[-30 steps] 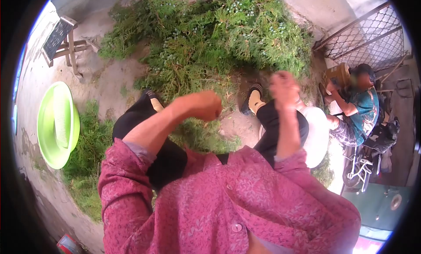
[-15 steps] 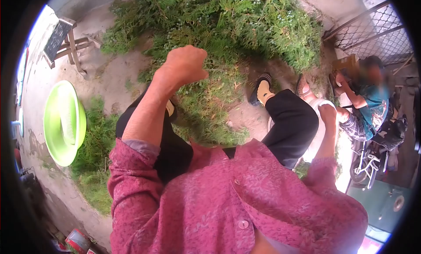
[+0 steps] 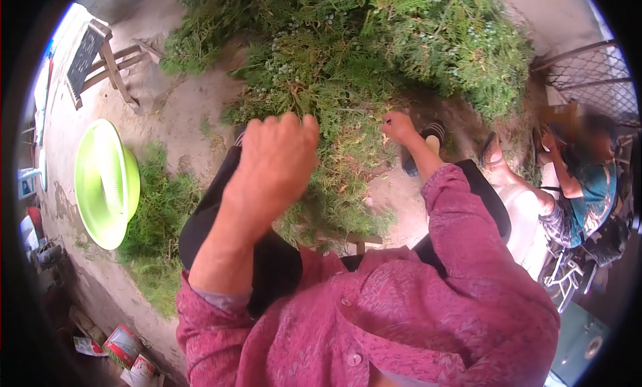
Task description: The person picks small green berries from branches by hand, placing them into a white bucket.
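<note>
My left hand [image 3: 277,153] is closed in a fist above the green sprigs, its back toward me. Whatever it grips is hidden beneath the fingers. To its right, my right hand [image 3: 399,127] has its fingers pinched together, with a small dark spot at the fingertips that I cannot make out. A thin pale line, perhaps a stem, shows between the two hands. Under and beyond them spreads a heap of leafy evergreen branches [image 3: 361,39] with small pale bluish berries. Loose clippings [image 3: 341,206] lie on the ground between my feet.
A lime-green basin [image 3: 90,186] stands left beside more greenery [image 3: 157,226]. A wooden stool [image 3: 110,63] is at upper left. At right, a person [image 3: 585,180] sits near a white tub [image 3: 525,210], a cardboard box [image 3: 560,115] and a metal lattice [image 3: 592,73]. Cans [image 3: 122,347] lie lower left.
My right hand has come from beside the white tub to the middle, near my left hand. My left hand is lower and nearer in view, still closed. The whole view has shifted slightly.
</note>
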